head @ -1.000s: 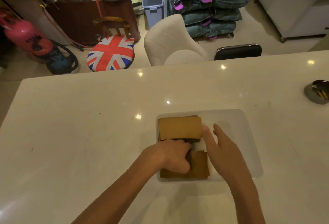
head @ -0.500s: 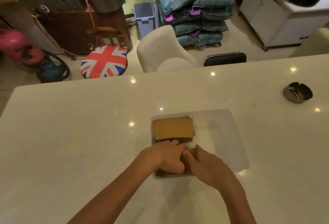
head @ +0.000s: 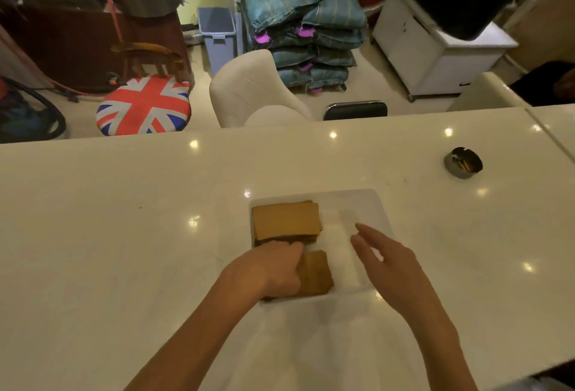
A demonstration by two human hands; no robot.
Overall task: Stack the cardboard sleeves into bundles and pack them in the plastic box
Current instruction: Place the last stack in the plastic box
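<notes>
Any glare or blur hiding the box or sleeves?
Head view: ceiling lights throw small glare spots on the table; the clear plastic box nearly washes out; right hand slightly blurred; both sleeve bundles readable; straight edges bend.

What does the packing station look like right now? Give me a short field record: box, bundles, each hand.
box: clear plastic box on the white table, right half bare
far bundle: cardboard sleeves stacked in the box's far left part
near bundle: cardboard sleeves in the near left part, partly under the left hand
left hand: resting on the near bundle, fingers curled at its far edge; grip unclear
right hand: open, over the box's right side, holding nothing
other: ashtray at far right of the table
</notes>
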